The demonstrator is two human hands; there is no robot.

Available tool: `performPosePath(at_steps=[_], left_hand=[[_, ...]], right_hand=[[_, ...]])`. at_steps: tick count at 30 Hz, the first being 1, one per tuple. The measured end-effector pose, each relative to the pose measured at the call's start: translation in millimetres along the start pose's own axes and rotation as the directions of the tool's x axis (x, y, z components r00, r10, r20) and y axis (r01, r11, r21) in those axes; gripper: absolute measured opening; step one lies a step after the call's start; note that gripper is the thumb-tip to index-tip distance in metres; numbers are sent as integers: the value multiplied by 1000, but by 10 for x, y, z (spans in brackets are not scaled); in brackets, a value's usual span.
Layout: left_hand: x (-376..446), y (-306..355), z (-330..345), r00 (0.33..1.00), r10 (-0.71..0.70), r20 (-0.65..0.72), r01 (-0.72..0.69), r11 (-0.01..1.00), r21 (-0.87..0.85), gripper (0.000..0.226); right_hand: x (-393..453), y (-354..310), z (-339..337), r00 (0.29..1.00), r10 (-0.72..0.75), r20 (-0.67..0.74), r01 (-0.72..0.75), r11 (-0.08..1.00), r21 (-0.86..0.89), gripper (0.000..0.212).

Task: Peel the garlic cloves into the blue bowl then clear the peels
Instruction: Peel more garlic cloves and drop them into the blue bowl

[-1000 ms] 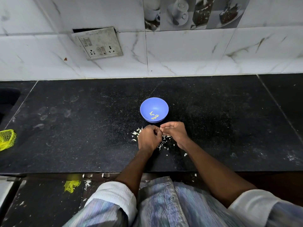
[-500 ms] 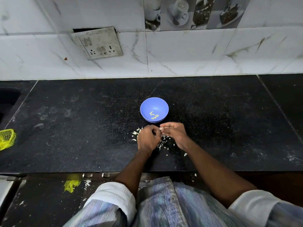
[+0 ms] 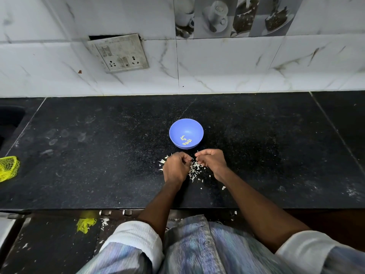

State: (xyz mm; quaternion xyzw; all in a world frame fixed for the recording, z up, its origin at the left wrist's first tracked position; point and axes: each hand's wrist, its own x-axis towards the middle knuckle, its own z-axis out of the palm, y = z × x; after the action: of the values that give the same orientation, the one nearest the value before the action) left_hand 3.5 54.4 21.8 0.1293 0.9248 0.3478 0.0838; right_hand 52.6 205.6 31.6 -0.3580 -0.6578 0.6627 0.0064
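Hovering just above the black stone surface (image 3: pixel 98 155), both hands sit close together, right in front of the blue bowl (image 3: pixel 186 133). The left hand (image 3: pixel 175 168) has its fingers curled inward, knuckles up, and the right hand (image 3: pixel 212 162) is likewise curled, its fingertips turned toward the left; a small gap shows between the two. Each grip is clenched, but whether a garlic clove is pinched inside either one cannot be told, since the fingers hide whatever lies within. A few pale peeled garlic cloves (image 3: pixel 186 140) lie in the bottom of the bowl, toward its near side. White peels (image 3: pixel 194 169) are scattered on the surface beneath and between the hands, with more flecks (image 3: pixel 163 161) showing to the left of the left hand and a few stray bits (image 3: pixel 223 187) beside the right forearm. At the far left edge of the surface lies a yellow mesh bag (image 3: pixel 7 168), well apart from the bowl. A switch and socket plate (image 3: pixel 118 53) hangs tilted on the white marbled tile wall behind. On the floor below, a yellow scrap (image 3: pixel 86 224) lies among more white flecks
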Motion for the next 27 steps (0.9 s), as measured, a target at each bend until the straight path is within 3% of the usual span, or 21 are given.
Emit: performPosePath(at_steps=[3,6,10,19,27], left_hand=[[3,-20,32,998,56,21,-57,998,22,25],[0,-13,35,999,37,-9,-37,999,39,7],[14,8,22,1000,-7,-23,8,999,31,9],[13,-13,64,976,208,59,-190,955,-228,52],[90,-46,112,978,209,12,-196,934,-300,48]], right_hand=[[25,24,-4,1000,-3,-9,3,999,-39,10],[39,52,-6,1000,-13,-4,13,998,-61,8],[44,47,-8,1000,8,-18,-9,999,-49,15],[10,-37,1,998,54,23,-56,989,139,17],[33,-18,11,995,69,68,-75,993,88,11]])
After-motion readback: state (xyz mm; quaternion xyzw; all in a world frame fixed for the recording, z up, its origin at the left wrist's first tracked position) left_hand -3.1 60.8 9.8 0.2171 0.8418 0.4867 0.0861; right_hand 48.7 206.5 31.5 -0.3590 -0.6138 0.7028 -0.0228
